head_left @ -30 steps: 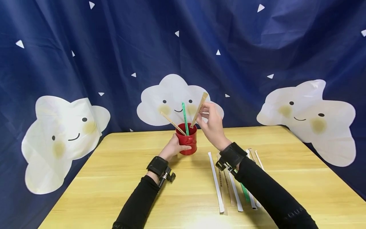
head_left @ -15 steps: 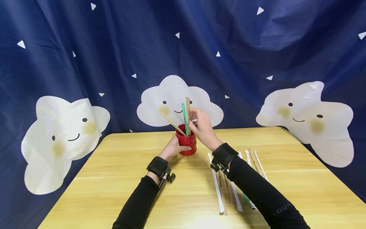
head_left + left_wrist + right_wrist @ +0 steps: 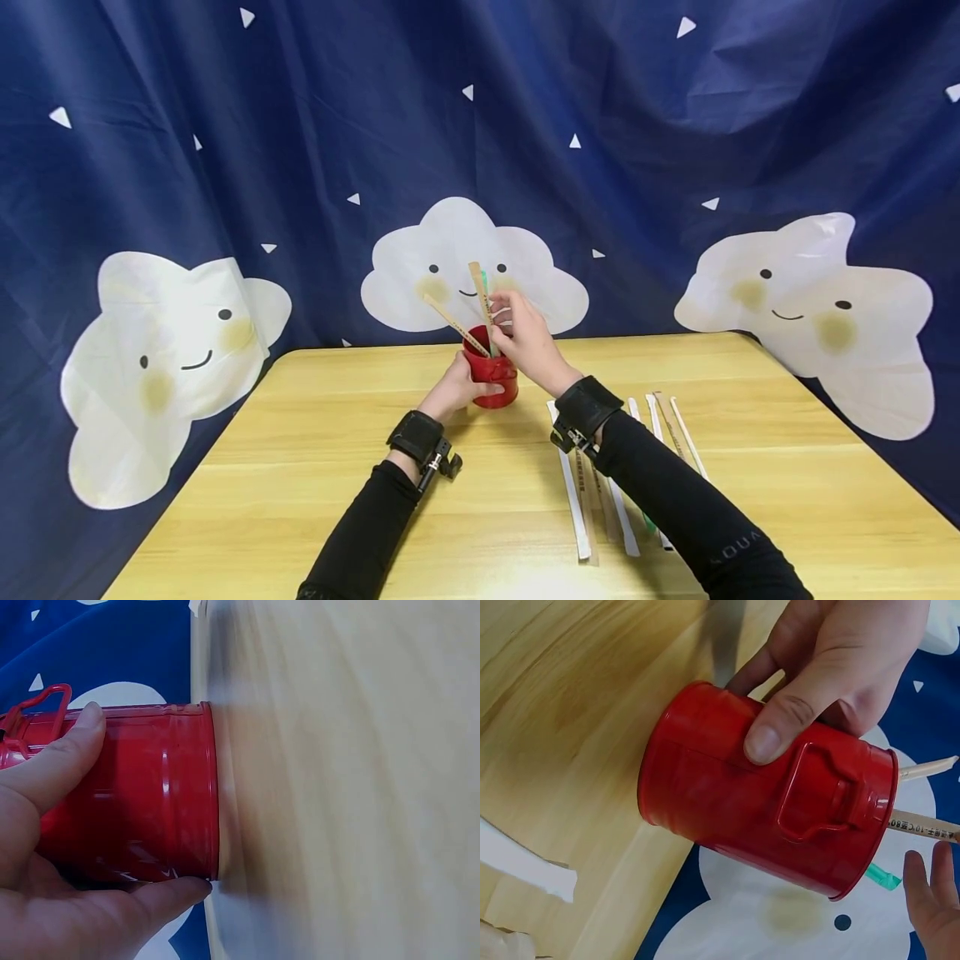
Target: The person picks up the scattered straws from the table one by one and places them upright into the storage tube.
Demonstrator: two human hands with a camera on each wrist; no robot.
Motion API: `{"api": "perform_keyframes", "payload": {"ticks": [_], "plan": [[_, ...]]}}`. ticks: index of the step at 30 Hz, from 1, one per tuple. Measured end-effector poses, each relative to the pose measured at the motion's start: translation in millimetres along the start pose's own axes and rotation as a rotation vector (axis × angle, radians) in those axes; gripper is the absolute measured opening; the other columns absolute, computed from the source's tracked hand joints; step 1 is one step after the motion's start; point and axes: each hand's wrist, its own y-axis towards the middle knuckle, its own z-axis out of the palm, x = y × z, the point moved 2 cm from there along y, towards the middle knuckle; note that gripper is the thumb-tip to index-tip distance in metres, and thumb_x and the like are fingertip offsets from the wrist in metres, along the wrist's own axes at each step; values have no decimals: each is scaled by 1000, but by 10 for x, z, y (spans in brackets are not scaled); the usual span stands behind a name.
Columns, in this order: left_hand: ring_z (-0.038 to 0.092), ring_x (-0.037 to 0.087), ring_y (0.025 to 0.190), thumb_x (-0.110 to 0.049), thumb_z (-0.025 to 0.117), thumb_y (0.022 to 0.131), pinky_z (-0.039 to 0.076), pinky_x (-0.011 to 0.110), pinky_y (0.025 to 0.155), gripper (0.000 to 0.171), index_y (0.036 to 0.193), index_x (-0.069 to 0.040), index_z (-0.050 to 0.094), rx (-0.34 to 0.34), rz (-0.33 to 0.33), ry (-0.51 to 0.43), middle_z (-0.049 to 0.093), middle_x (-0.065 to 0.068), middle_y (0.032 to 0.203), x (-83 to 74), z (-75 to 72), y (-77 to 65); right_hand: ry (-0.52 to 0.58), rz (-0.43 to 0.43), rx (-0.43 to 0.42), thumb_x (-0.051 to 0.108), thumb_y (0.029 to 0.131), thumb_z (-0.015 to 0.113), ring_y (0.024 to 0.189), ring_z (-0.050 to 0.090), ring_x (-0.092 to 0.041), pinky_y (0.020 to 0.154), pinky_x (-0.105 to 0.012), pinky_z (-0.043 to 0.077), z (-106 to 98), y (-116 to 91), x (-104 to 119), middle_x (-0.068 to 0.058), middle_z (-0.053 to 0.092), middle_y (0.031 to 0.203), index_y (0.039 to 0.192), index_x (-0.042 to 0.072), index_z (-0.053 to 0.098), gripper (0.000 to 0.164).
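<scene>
Looks like the step of standing a tan paper-wrapped straw (image 3: 480,292) in a red metal can (image 3: 720,795) near the far edge of the desk (image 3: 337,417), beside a green straw (image 3: 885,877) and a slanting tan straw (image 3: 450,320). Gripping the can with the left hand (image 3: 453,385); holding the right hand (image 3: 528,342) with fingertips at the paper-wrapped straw (cannot tell whether pinching or merely touching). Probably calls next for drawing the right hand clear, then reaching for a white straw (image 3: 572,492) on the desk.

Behind the wood-grain tabletop (image 3: 487,475) hangs a navy-blue curtain (image 3: 390,108) with small white triangles (image 3: 60,117). Smiling white clouds (image 3: 457,229) show beyond the tabletop's far edge and both sides; light glares on its near part.
</scene>
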Motion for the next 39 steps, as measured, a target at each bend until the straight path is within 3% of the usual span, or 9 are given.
{"api": "perform_keyframes", "payload": {"ticks": [16, 29, 35, 39], "plan": [[51, 33, 130, -3, 81, 83, 39, 47, 114, 80, 149, 0, 35, 17, 10, 22, 52, 17, 140, 20, 38, -11, -39, -24, 7, -9, 94, 62, 104, 68, -31, 89, -41, 59, -95, -79, -63, -21, 61, 114, 131, -6, 50, 39], [46, 33, 134, -2, 82, 83, 36, 50, 116, 86, 152, -3, 29, 20, -24, -5, 49, 16, 145, 19, 46, -5, -124, 10, -65, -6, 93, 66, 100, 67, -29, 87, -46, 59, -638, -261, -126, -19, 63, 113, 129, -2, 52, 39], [48, 31, 131, 2, 80, 83, 39, 50, 114, 83, 151, -6, 33, 24, 14, -4, 51, 14, 142, 12, -8, 9, -198, -12, 9, -6, 92, 66, 98, 67, -29, 84, -44, 60, -691, -443, -174, -19, 60, 113, 126, -2, 52, 37], [48, 30, 131, 1, 81, 83, 38, 49, 114, 83, 151, -7, 33, 26, 21, -3, 51, 12, 142, 13, -12, 20, -336, -81, 126, -10, 88, 69, 97, 67, -29, 84, -41, 59, -724, -604, -189, -17, 60, 111, 121, -3, 54, 36]]}}
